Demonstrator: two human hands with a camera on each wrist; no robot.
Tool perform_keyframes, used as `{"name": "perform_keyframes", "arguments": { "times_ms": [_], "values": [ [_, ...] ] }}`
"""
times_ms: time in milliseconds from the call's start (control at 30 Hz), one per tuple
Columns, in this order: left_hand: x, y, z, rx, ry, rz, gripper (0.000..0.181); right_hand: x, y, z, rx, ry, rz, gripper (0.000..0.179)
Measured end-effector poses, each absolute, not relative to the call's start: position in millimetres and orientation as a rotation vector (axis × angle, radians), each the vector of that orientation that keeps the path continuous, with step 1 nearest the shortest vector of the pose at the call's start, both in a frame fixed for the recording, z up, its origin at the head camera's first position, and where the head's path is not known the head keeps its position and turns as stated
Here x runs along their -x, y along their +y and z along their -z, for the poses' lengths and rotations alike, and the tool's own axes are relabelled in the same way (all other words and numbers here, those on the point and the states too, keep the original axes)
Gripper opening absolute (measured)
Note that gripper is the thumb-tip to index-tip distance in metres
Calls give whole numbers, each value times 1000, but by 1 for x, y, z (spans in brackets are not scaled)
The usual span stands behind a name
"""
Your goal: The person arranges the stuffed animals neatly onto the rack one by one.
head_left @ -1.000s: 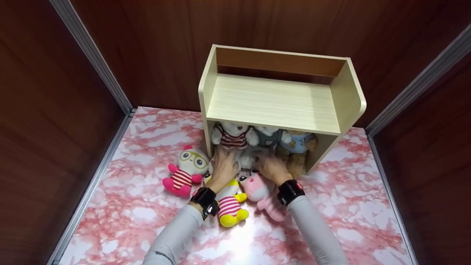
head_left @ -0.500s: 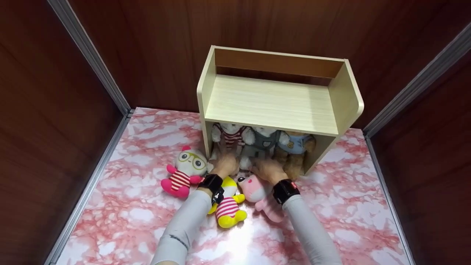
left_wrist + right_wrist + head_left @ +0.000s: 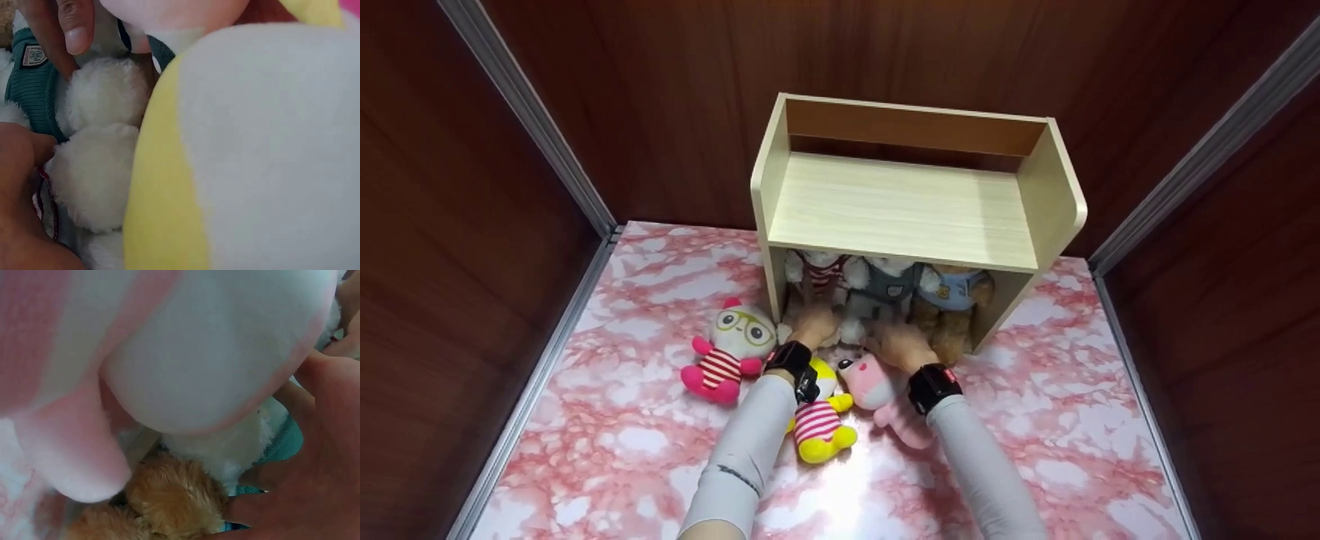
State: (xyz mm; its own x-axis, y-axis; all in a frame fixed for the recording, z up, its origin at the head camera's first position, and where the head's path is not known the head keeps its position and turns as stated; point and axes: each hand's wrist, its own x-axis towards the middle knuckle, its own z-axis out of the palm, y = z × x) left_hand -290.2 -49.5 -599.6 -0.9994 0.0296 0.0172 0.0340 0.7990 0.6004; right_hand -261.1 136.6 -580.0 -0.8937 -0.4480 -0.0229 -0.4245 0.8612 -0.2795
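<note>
My left hand (image 3: 814, 326) reaches into the shelf's lower compartment, its blurred fingers stretched up against the white teddy bear (image 3: 823, 274) in a red striped top. In the left wrist view, a digit of it lies against a white furry foot (image 3: 93, 174). Beside it, my right hand (image 3: 901, 345) is at the legs of the middle teddy bear (image 3: 883, 289) in grey-green overalls, its fingers (image 3: 264, 473) spread between white fur and brown fur. To the right sits the brown teddy bear (image 3: 956, 300) in a blue top. The bears' heads are partly hidden by the shelf board.
The pale wooden shelf (image 3: 904, 202) stands against the back wall. In front lie a pink panda toy (image 3: 724, 360) with glasses, a yellow toy (image 3: 819, 427) in pink stripes under my left wrist, and a pink toy (image 3: 874, 386) under my right wrist. Brown panels enclose the pink marbled tabletop (image 3: 637, 435).
My left forearm has swung to the right, over more of the yellow toy. The middle bear's body and legs show more now. The view has shifted slightly.
</note>
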Motion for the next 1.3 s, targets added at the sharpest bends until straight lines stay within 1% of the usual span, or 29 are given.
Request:
{"name": "perform_keyframes", "arguments": {
  "times_ms": [167, 267, 300, 333, 433, 533, 700, 867, 1067, 1300],
  "values": [
    [287, -57, 609, 193, -2793, 1050, 58, 263, 141, 582, 724, 2944, 396, 41],
    [287, -61, 620, 238, -2709, 1006, 54, 264, 147, 586, 717, 2947, 519, 41],
    [289, -63, 630, 252, -2673, 971, 53, 264, 149, 586, 714, 2954, 572, 40],
    [288, -65, 630, 269, -2656, 981, 52, 264, 151, 587, 699, 2961, 620, 39],
    [280, -70, 625, 318, -2637, 1039, 49, 263, 159, 590, 616, 2979, 758, 37],
    [260, -76, 596, 335, -2705, 1158, 47, 260, 166, 589, 527, 2981, 864, 38],
    [247, -88, 583, 368, -2739, 1196, 43, 258, 170, 582, 530, 2991, 985, 37],
    [236, -100, 576, 392, -2722, 1263, 41, 255, 172, 575, 495, 3046, 1029, 34],
    [226, -112, 574, 328, -2704, 1341, 37, 245, 182, 578, 453, 3078, 1102, 35],
    [211, -122, 578, 257, -2646, 1428, 34, 232, 197, 582, 520, 3109, 1215, 35]
  ]
}}
